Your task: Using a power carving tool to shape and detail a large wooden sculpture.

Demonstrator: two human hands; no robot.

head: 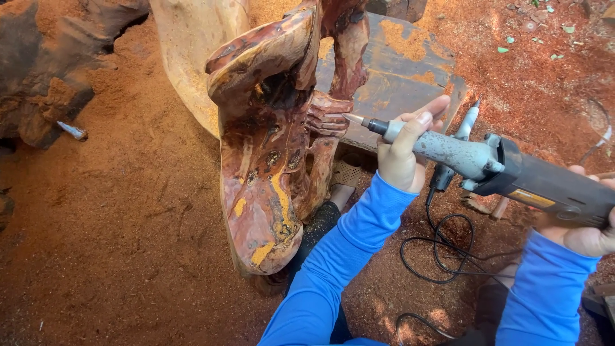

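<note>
Now | left hand (400, 157) grip closed on grinder (487, 168) neck | right hand (586, 234) closed on body | bit touching carving (269, 154)

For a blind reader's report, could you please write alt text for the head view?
Two blue-sleeved hands hold a die grinder, its bit against a reddish wood carving: left hand on the neck, right hand on the body. Sawdust covers the ground.

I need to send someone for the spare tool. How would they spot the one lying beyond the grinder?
Start at the reddish carving, then the dark slab behind it. At its right edge, past the left hand, lies a slim grey tool; unlike the grinder, nobody holds it.
</note>
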